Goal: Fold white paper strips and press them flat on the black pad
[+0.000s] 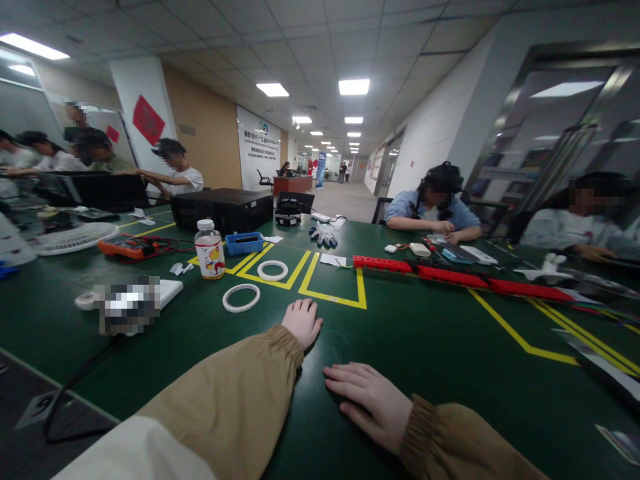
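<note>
My left hand (pixel 303 323) lies palm down on the green table (pixel 430 340), fingers stretched forward, holding nothing. Closer to me, my right hand (pixel 370 403) also rests flat on the tabletop, its fingers pointing left and slightly apart. Ahead and to the left of my left hand lie two white tape rolls, a nearer one (pixel 241 298) and a farther one (pixel 273 270). Yellow tape lines (pixel 333 299) mark out shapes on the surface just beyond my fingers. Neither hand touches any of the loose objects.
A clear plastic bottle (pixel 209 250), a blue tray (pixel 243 243) and an orange multimeter (pixel 127 247) stand at the left. Gloves (pixel 323 233) lie farther back. Red power strips (pixel 445 280) run across the right, near a person in blue (pixel 400 207).
</note>
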Demonstrator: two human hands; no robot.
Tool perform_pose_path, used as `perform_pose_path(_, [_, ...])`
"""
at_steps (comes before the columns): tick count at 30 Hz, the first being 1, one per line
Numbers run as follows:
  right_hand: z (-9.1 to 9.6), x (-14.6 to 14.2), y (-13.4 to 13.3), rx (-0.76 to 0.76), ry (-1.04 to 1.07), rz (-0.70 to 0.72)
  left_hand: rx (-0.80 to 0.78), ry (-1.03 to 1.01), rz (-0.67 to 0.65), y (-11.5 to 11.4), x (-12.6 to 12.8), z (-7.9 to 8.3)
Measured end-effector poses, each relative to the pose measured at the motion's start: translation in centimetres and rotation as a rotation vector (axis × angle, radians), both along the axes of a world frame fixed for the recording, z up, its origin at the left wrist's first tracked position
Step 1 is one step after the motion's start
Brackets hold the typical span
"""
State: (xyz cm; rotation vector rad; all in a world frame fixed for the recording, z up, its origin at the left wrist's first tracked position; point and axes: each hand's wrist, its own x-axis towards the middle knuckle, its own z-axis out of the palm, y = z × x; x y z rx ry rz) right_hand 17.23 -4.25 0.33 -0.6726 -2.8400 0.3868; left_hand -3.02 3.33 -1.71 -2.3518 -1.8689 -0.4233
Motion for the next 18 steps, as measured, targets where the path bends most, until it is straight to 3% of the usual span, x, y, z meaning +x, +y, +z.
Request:
perform_pose_path(8, [-0.2,1.0,0.6,0.063,0.07,0.008,-0.006,-0.005,-0.008,0.0,-0.1,0.1])
perform_pose_path(12, [1.0,2.2,2.1,0.001,0.08,-0.119,-0.007,-0.006,-0.01,0.0,-0.1,0.2])
perform_pose_path(15, [1.1,5.2,3.9,-0.022,0.039,-0.262,-0.009,-0.009,-0.01,-0.1,-0.1,0.3])
perform_pose_path(18, [-0.7,11.5,5.6,0.003,0.019,-0.39,-0.019,-0.023,-0.05,-0.1,-0.2,0.4])
